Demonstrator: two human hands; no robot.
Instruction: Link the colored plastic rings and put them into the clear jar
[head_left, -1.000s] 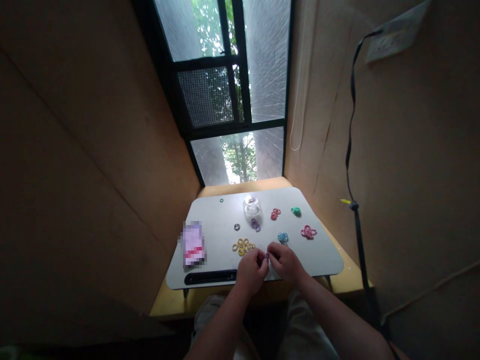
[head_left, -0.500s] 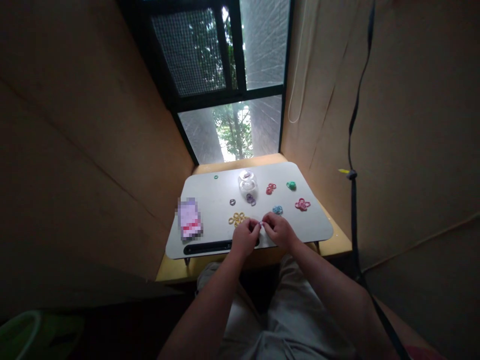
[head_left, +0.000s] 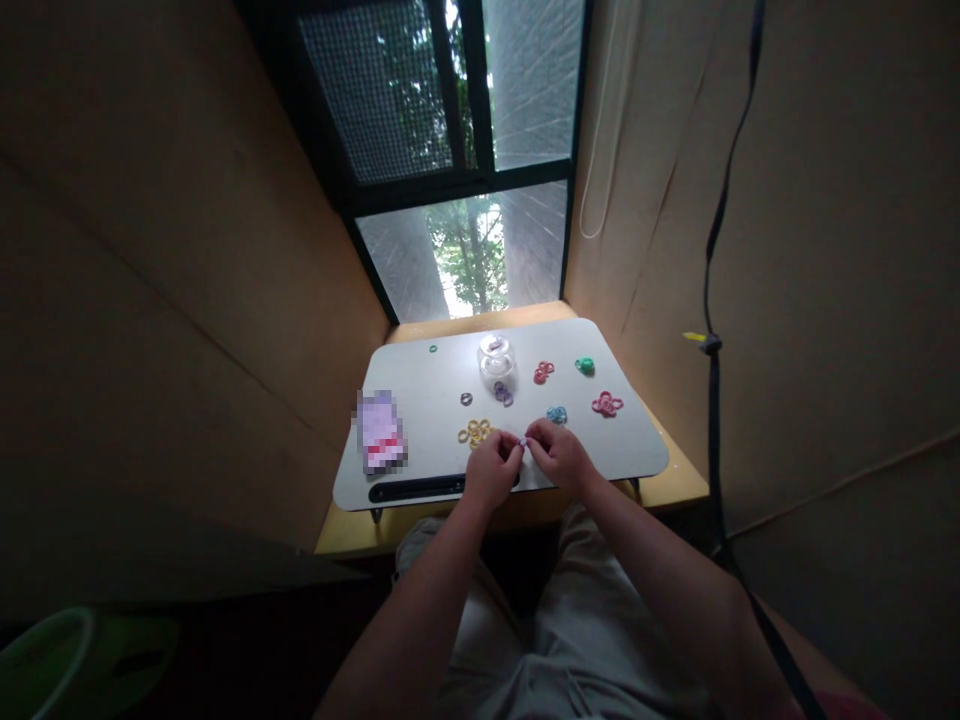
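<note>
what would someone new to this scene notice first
Probably the bright window, glowing beyond the far edge of the white tray table. Next, the left hand and right hand, meeting over the near edge with something tiny between their fingertips. Around them lie small coloured loops in clusters, yellow by the left hand, pink far right.

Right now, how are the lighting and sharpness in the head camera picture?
Head view: bright window, dim walls darkening toward the edges, glare on the clear jar; the small piece between left hand and right hand lacks readable detail.
</note>
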